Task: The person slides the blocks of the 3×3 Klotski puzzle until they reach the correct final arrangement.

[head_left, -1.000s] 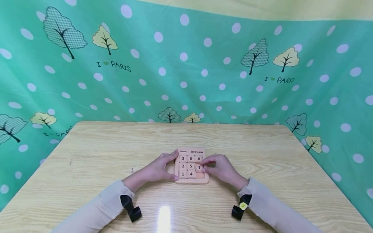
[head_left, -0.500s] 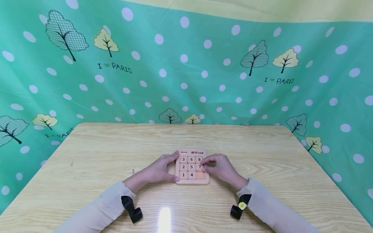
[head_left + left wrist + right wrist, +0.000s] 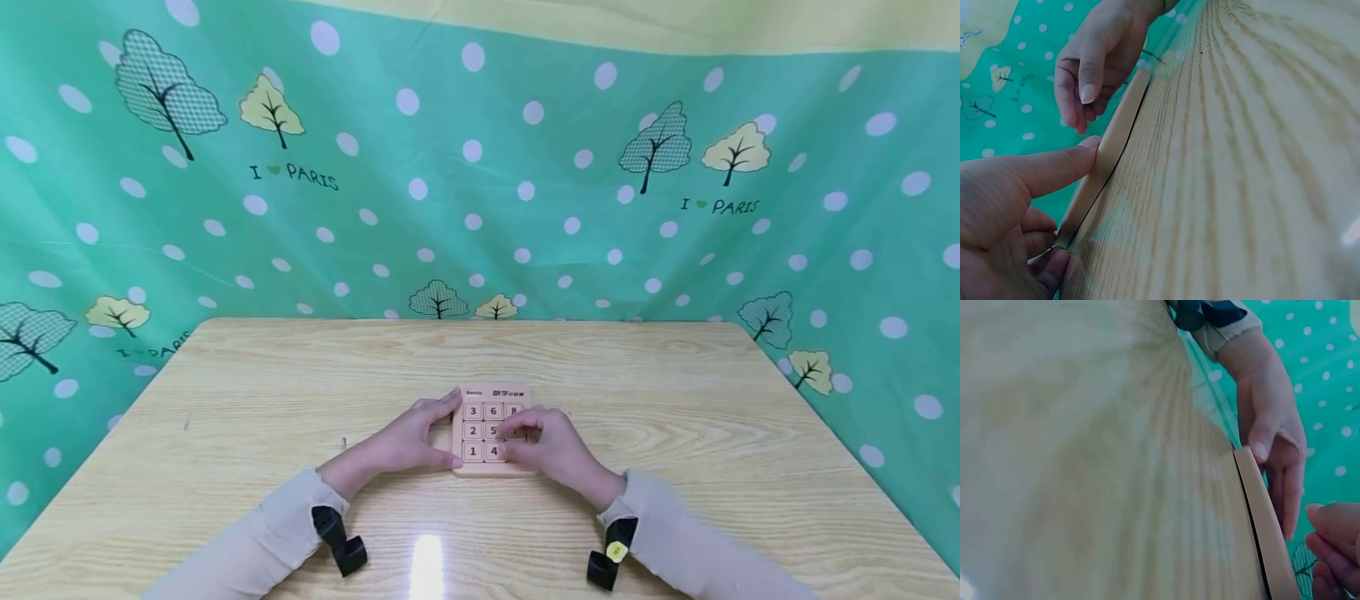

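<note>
In the head view a pale wooden sliding number puzzle (image 3: 480, 470) lies flat on the table. Its visible tiles read 3, 6, 8 on top, 2 and 5 in the middle row, 1 and 4 at the bottom. My left hand (image 3: 405, 437) holds the board by its left side, index finger at the upper corner and thumb at the lower one. Over the right part of the board hovers my right hand (image 3: 558, 450), fingers loosely bent, thumb tip right at the 4 tile (image 3: 492, 451). It covers most of the 7 tile and the bottom right slot.
The wooden table (image 3: 300, 358) extends around the board, with a bright light reflection near the front. Behind it hangs a green dotted curtain (image 3: 480, 192) printed with trees. Each wrist wears a black camera (image 3: 611, 554).
My right hand has come off the 7 tile and moved left and toward me, over the lower right of the board. The left hand has kept its hold.
</note>
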A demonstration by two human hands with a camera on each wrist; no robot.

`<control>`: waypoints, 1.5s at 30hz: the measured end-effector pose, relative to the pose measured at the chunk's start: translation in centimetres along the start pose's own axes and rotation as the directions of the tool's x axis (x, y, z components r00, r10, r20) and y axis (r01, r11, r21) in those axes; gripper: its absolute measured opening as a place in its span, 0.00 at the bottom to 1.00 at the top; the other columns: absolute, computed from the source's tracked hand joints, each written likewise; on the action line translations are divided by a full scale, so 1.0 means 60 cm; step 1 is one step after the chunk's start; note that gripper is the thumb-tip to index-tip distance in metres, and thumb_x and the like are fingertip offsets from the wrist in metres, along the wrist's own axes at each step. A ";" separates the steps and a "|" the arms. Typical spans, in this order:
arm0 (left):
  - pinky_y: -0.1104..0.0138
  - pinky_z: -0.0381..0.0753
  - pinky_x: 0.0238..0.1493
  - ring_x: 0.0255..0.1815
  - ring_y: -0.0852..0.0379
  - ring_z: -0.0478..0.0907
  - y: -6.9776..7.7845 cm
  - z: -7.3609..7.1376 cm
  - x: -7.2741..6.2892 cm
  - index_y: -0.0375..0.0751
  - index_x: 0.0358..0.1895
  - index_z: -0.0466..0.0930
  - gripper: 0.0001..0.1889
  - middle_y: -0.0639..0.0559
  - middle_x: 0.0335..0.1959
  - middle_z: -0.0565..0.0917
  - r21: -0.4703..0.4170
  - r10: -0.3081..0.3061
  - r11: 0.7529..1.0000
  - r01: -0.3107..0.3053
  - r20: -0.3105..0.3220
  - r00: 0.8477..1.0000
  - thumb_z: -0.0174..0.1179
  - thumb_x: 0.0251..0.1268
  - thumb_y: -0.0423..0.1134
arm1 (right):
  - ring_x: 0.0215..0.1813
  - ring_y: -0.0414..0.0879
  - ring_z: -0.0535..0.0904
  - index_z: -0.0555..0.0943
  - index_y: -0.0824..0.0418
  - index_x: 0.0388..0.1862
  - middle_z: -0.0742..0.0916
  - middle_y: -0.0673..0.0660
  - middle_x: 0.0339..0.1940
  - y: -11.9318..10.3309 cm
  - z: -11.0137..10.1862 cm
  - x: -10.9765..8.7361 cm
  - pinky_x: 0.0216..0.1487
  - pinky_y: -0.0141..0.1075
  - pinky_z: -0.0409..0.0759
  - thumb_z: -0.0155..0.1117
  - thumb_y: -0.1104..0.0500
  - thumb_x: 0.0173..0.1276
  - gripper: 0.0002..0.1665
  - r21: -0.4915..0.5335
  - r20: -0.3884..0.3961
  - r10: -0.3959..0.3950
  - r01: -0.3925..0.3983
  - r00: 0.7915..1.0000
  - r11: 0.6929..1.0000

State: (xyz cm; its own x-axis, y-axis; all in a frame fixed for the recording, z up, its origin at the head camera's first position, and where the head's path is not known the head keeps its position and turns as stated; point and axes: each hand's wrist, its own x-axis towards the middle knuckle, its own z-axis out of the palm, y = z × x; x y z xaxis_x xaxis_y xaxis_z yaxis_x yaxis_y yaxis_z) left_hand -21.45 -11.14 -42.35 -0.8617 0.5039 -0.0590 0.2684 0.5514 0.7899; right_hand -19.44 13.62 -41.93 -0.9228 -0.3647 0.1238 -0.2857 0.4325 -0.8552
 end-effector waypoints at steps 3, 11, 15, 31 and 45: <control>0.50 0.53 0.71 0.71 0.47 0.54 0.000 0.000 -0.001 0.43 0.73 0.54 0.51 0.49 0.74 0.54 0.004 -0.001 1.000 0.001 -0.001 1.000 0.74 0.43 0.45 | 0.45 0.47 0.77 0.86 0.59 0.39 0.85 0.52 0.41 -0.006 0.010 -0.004 0.46 0.32 0.77 0.72 0.61 0.54 0.12 0.044 0.023 -0.001 0.000 1.000 0.999; 0.50 0.53 0.71 0.71 0.47 0.53 0.001 0.000 -0.002 0.43 0.73 0.53 0.51 0.50 0.75 0.54 -0.008 0.002 1.000 -0.002 0.006 1.000 0.74 0.44 0.44 | 0.41 0.44 0.78 0.86 0.61 0.39 0.85 0.53 0.40 0.000 0.029 -0.006 0.42 0.29 0.78 0.71 0.63 0.54 0.12 0.051 -0.004 -0.033 0.033 0.999 0.998; 0.50 0.52 0.71 0.71 0.47 0.53 0.002 0.001 -0.003 0.43 0.73 0.53 0.51 0.51 0.75 0.54 -0.012 -0.002 1.000 0.002 0.008 1.000 0.74 0.44 0.44 | 0.40 0.44 0.76 0.86 0.60 0.39 0.84 0.54 0.40 -0.002 0.032 -0.006 0.40 0.28 0.76 0.72 0.62 0.54 0.12 0.042 0.002 -0.013 0.012 1.000 0.999; 0.48 0.52 0.71 0.71 0.46 0.52 -0.002 -0.001 -0.004 0.41 0.73 0.53 0.51 0.53 0.76 0.52 -0.006 0.011 1.000 -0.011 0.006 1.000 0.73 0.45 0.45 | 0.41 0.45 0.73 0.87 0.58 0.39 0.83 0.51 0.38 0.000 0.045 -0.002 0.40 0.30 0.74 0.72 0.64 0.54 0.12 -0.038 -0.021 -0.050 0.050 0.999 0.998; 0.48 0.51 0.71 0.72 0.46 0.51 -0.002 0.000 0.000 0.42 0.73 0.52 0.52 0.53 0.76 0.51 0.004 0.020 1.000 -0.021 0.014 1.000 0.73 0.45 0.46 | 0.36 0.42 0.73 0.87 0.56 0.37 0.84 0.48 0.34 -0.005 0.040 -0.002 0.37 0.29 0.74 0.71 0.65 0.54 0.10 -0.114 -0.013 -0.083 0.081 0.996 0.990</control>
State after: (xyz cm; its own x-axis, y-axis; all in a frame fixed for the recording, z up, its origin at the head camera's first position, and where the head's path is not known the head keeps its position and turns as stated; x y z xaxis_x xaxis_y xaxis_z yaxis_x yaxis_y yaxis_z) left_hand -21.53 -11.22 -42.44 -0.8501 0.5242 -0.0511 0.2879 0.5438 0.7883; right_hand -18.62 11.58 -42.90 -0.8991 -0.3887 0.2014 -0.3874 0.4923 -0.7794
